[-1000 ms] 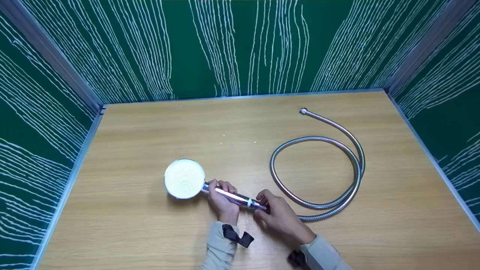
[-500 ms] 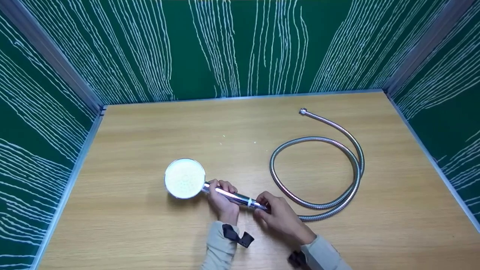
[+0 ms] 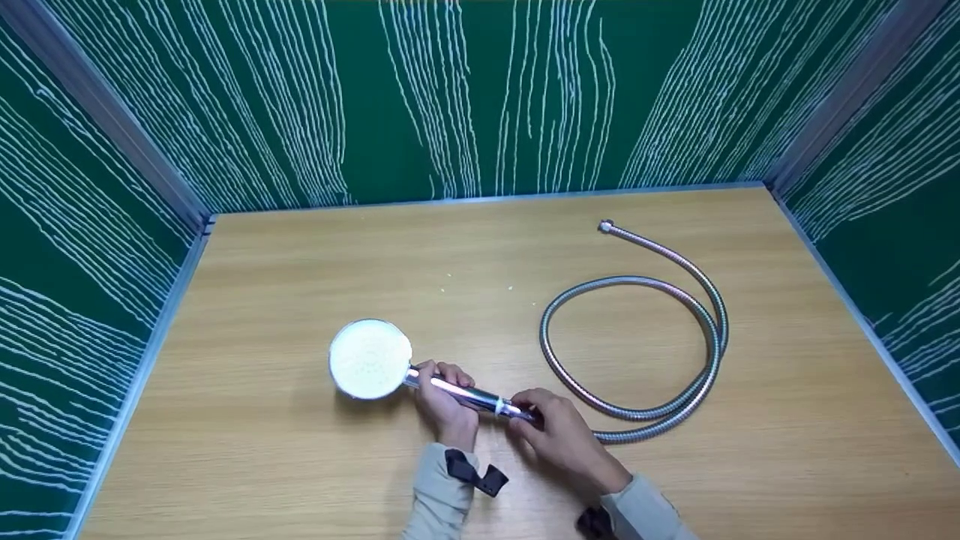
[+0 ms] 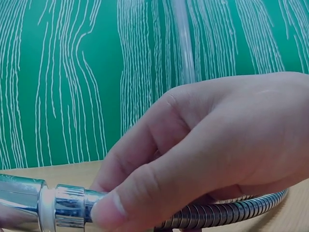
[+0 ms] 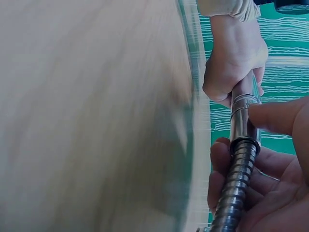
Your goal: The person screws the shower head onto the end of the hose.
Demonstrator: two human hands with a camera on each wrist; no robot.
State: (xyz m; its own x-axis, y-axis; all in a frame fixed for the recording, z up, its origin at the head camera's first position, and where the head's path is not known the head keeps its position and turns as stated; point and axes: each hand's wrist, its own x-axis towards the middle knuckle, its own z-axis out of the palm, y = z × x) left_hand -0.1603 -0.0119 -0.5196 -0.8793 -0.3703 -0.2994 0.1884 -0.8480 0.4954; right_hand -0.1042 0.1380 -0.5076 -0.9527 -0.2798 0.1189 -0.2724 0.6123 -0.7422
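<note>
A chrome handheld shower head with a round pale face lies across the middle front in the head view. My left hand wraps round its handle. At the handle's lower end, my right hand pinches the chrome connector nut between thumb and fingers. From that nut the ribbed metal shower hose runs back under my right palm, as the right wrist view shows. A thin white gap ring shows between handle and nut in the left wrist view.
The rest of the metal hose loops on the wooden table at the right, its free end fitting toward the back. Several tiny white specks dot the table's middle. Green, white-streaked walls border the table at the back and sides.
The fingers of my right hand have shifted slightly at the connector nut. My left hand and the shower head stay in place.
</note>
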